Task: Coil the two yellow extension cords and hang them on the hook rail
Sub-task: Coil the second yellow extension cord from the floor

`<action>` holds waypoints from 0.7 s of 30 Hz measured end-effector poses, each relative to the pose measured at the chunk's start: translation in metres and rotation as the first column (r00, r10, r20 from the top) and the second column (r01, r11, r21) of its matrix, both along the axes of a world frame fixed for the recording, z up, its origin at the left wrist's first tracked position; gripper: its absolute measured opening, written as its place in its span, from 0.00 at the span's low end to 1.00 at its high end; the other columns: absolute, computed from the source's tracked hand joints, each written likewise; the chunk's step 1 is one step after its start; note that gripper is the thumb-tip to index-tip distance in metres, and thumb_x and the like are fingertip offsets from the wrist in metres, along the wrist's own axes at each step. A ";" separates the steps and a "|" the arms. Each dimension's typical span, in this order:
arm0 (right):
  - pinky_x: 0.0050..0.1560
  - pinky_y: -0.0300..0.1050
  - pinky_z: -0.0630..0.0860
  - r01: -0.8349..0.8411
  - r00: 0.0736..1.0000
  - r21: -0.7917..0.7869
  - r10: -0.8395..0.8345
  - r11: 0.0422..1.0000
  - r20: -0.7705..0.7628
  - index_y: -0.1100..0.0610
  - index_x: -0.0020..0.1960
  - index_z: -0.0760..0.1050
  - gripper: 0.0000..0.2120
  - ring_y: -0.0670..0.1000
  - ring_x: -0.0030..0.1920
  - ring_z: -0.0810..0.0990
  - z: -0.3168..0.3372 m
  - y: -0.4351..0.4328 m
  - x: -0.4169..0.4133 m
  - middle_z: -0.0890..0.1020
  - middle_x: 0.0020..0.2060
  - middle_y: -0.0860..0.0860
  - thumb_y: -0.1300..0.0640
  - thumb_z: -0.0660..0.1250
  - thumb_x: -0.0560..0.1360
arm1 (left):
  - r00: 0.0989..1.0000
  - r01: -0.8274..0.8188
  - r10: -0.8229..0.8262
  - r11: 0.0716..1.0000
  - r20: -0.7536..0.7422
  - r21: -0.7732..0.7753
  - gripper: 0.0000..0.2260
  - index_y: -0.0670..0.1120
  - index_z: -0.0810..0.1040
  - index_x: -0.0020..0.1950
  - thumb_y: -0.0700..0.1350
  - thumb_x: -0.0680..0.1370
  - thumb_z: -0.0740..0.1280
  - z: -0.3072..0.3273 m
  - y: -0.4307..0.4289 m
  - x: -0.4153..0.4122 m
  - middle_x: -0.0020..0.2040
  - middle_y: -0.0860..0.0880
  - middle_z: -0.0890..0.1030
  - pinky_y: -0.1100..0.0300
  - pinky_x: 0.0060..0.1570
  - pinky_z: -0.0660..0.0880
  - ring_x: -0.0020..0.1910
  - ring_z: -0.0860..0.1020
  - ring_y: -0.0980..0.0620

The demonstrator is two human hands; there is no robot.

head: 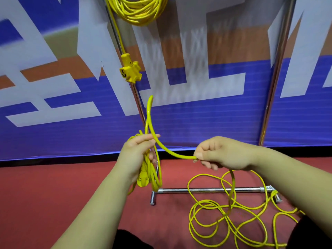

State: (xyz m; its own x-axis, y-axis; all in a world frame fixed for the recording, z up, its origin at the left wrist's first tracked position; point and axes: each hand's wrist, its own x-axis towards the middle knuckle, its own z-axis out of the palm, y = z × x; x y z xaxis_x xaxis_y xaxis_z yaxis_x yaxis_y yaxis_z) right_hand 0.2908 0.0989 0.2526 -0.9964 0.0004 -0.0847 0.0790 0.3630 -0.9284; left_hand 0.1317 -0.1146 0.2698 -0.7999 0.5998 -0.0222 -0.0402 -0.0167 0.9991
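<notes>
Bright, even light, colours punchy, no hard shadows on the red floor (71,186). The banner (224,114) is smeared with motion blur, its white lettering streaked worst mid-frame. The chrome pole (275,87) catches a long streak of glare. Wide-angle bend shows: uprights lean outward, the banner's lower edge bows. The coil (155,182) under the left hand (136,150) blurs at its bottom; the loose cord (204,201) on the floor reads fairly crisp

- left hand (138,151) grips a few loops of yellow cord (168,151), plug end hanging among them
- right hand (222,153) pinches same cord, which arcs up between the hands
- rest of cord tangled on red floor (53,186), crossing chrome rack base (212,190)
- other coiled cord (138,9) hangs at top, socket block (130,70) dangling below
- blue banner (197,123) behind
</notes>
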 end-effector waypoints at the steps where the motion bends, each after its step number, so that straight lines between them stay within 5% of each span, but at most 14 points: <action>1: 0.38 0.50 0.66 0.013 0.999 -0.069 -0.016 0.998 -0.035 0.47 0.40 0.81 0.13 0.48 0.32 0.73 0.003 -0.002 0.001 0.79 0.33 0.49 0.54 0.64 0.81 | 0.999 0.032 -0.032 0.999 -0.011 -0.025 0.09 0.41 0.84 0.55 0.38 0.79 0.66 -0.002 0.001 0.002 0.37 0.41 0.70 0.57 0.29 0.72 0.24 0.70 0.50; 5: 0.34 0.47 0.58 0.090 0.995 -0.254 -0.099 0.963 -0.026 0.59 0.49 0.80 0.10 0.47 0.27 0.69 0.006 -0.007 -0.001 0.76 0.30 0.51 0.58 0.61 0.83 | 0.970 0.170 -0.180 0.983 0.165 0.069 0.22 0.39 0.81 0.62 0.50 0.73 0.72 -0.001 0.007 0.010 0.40 0.47 0.73 0.58 0.29 0.71 0.26 0.67 0.51; 8: 0.32 0.45 0.57 0.127 0.992 -0.243 -0.122 0.962 0.035 0.61 0.49 0.79 0.11 0.46 0.25 0.68 0.006 -0.011 -0.003 0.75 0.29 0.50 0.57 0.61 0.83 | 0.901 0.295 -0.341 0.935 0.270 0.195 0.22 0.43 0.81 0.65 0.51 0.74 0.68 0.001 0.010 0.016 0.40 0.48 0.73 0.59 0.27 0.71 0.26 0.66 0.54; 13: 0.31 0.42 0.60 0.164 0.986 -0.212 -0.155 0.964 0.057 0.63 0.50 0.78 0.11 0.46 0.26 0.71 0.004 -0.013 -0.002 0.77 0.29 0.49 0.57 0.62 0.82 | 0.944 0.258 -0.291 0.945 0.154 0.201 0.19 0.36 0.79 0.60 0.48 0.75 0.71 0.002 0.023 0.033 0.39 0.51 0.77 0.60 0.24 0.70 0.23 0.65 0.55; 16: 0.33 0.38 0.70 0.281 0.942 -0.134 -0.300 0.950 -0.149 0.58 0.48 0.78 0.02 0.45 0.30 0.76 0.002 -0.015 -0.001 0.80 0.33 0.47 0.59 0.70 0.78 | 0.979 0.136 -0.156 0.979 0.128 0.150 0.23 0.32 0.75 0.61 0.49 0.75 0.68 0.004 0.029 0.035 0.37 0.54 0.79 0.60 0.24 0.71 0.23 0.65 0.55; 18: 0.36 0.36 0.72 0.398 0.858 0.058 -0.349 0.916 -0.376 0.51 0.48 0.79 0.08 0.43 0.32 0.75 -0.003 -0.015 0.000 0.81 0.36 0.43 0.59 0.75 0.73 | 0.987 0.077 -0.091 0.990 0.130 0.115 0.18 0.34 0.79 0.58 0.49 0.78 0.68 0.003 0.032 0.036 0.36 0.52 0.75 0.61 0.25 0.71 0.23 0.65 0.55; 21: 0.40 0.37 0.71 0.568 0.710 0.327 -0.247 0.755 -0.660 0.47 0.46 0.80 0.09 0.41 0.37 0.76 -0.011 -0.017 0.000 0.80 0.39 0.41 0.60 0.75 0.72 | 0.982 0.031 -0.048 0.995 0.182 0.097 0.11 0.43 0.84 0.55 0.49 0.80 0.67 0.003 0.035 0.036 0.35 0.50 0.71 0.61 0.25 0.70 0.24 0.66 0.56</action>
